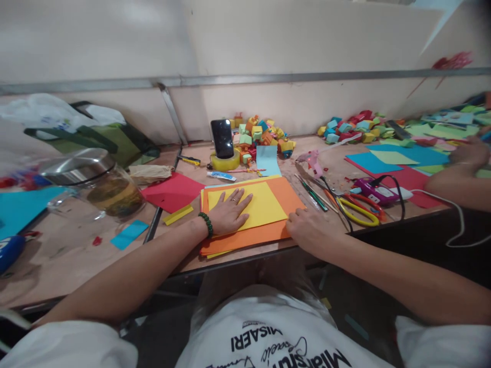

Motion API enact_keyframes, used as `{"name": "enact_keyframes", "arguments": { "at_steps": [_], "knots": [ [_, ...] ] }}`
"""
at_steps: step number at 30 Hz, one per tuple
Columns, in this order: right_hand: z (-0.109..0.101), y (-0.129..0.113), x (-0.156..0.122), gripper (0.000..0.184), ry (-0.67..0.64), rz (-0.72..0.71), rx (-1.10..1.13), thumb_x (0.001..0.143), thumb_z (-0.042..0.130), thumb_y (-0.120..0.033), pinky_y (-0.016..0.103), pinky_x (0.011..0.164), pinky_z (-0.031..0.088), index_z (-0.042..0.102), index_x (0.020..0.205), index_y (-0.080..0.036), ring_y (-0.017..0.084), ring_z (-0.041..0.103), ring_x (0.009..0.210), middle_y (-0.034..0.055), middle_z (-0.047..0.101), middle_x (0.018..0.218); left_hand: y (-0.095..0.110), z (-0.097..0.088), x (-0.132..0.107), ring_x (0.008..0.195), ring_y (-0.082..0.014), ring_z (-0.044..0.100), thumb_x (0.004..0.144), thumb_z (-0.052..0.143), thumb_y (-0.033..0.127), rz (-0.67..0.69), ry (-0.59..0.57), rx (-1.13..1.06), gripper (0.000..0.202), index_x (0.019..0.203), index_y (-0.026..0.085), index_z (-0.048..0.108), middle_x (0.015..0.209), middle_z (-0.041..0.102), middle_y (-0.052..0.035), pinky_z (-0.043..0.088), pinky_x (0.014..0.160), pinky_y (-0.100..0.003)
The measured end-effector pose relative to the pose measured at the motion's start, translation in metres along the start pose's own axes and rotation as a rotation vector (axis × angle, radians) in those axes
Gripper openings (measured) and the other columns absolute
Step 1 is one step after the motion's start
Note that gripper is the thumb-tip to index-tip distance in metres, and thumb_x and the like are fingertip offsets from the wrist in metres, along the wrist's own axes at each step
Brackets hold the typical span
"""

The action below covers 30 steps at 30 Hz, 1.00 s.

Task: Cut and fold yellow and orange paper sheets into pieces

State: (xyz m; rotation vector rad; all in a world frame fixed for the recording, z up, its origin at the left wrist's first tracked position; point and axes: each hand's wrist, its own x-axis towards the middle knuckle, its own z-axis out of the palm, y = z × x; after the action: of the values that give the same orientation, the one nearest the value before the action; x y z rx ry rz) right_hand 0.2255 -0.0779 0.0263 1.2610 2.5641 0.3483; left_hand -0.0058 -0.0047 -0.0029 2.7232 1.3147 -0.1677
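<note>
My left hand (228, 212) lies flat and open on a yellow paper square (264, 204), fingers stretched out, a ring on one finger and green beads at the wrist. The yellow sheet rests on a stack of orange paper (286, 197) at the table's front edge. My right hand (311, 230) sits at the stack's lower right corner with its fingers curled against the orange edge; whether it pinches the paper is hidden.
Scissors (358, 209), pens (314, 196) and a pink glue gun (312, 159) lie right of the stack. Behind it stand a phone on a tape roll (223, 145) and piles of folded paper cubes (261, 134). A glass jar (102, 186) stands at left. Another person's arm (456, 176) reaches in at right.
</note>
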Motion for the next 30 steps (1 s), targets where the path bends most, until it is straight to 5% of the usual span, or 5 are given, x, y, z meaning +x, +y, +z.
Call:
{"name": "enact_keyframes", "arguments": {
  "at_steps": [6,10,14,24,30],
  "knots": [
    [-0.008,-0.003,0.010,0.030,0.105,-0.210,0.165,0.087,0.047,-0.007,0.033,0.080,0.046,0.063,0.112,-0.012,0.023,0.058,0.097,0.0152,0.065,0.109,0.002,-0.001,-0.005,0.146,-0.0350,0.019,0.097,0.028,0.039,0.017,0.099,0.064,0.060,0.151,0.015,0.025,0.158,0.024,-0.0218,0.015,0.112,-0.061],
    [-0.004,-0.006,0.018,0.029,0.002,-0.241,0.187,0.090,0.047,-0.010,0.033,0.075,0.048,0.061,0.116,-0.010,0.024,0.057,0.095,0.0138,0.065,0.105,0.005,-0.010,-0.014,0.121,-0.0299,0.050,0.092,0.037,0.027,0.349,0.228,0.114,0.048,0.138,0.020,0.048,0.132,0.058,-0.0158,0.031,0.103,-0.051],
    [-0.005,-0.009,0.018,0.028,-0.018,-0.213,0.150,0.090,0.049,-0.010,0.030,0.068,0.047,0.061,0.115,-0.010,0.022,0.057,0.091,0.0134,0.065,0.104,0.009,-0.019,-0.027,0.095,-0.0250,0.058,0.085,0.043,0.022,0.583,0.203,0.149,0.038,0.118,0.021,0.062,0.106,0.069,-0.0097,0.037,0.088,-0.043],
    [-0.003,-0.005,0.018,0.022,-0.011,-0.230,0.146,0.090,0.049,-0.010,0.028,0.061,0.042,0.062,0.108,-0.011,0.022,0.055,0.087,0.0125,0.064,0.102,0.016,-0.024,-0.089,0.086,-0.0230,0.058,0.085,0.042,0.020,0.366,0.284,0.101,0.029,0.099,0.016,0.067,0.096,0.072,-0.0085,0.041,0.081,-0.039],
    [-0.027,-0.009,0.020,0.023,-0.087,-0.213,0.150,0.088,0.048,-0.005,0.028,0.064,0.043,0.065,0.101,-0.012,0.021,0.057,0.090,0.0130,0.066,0.098,0.004,0.000,-0.119,0.093,-0.0265,0.056,0.089,0.043,0.029,0.236,0.325,0.099,0.038,0.118,0.014,0.062,0.107,0.067,-0.0121,0.041,0.086,-0.045]
  ]
}}
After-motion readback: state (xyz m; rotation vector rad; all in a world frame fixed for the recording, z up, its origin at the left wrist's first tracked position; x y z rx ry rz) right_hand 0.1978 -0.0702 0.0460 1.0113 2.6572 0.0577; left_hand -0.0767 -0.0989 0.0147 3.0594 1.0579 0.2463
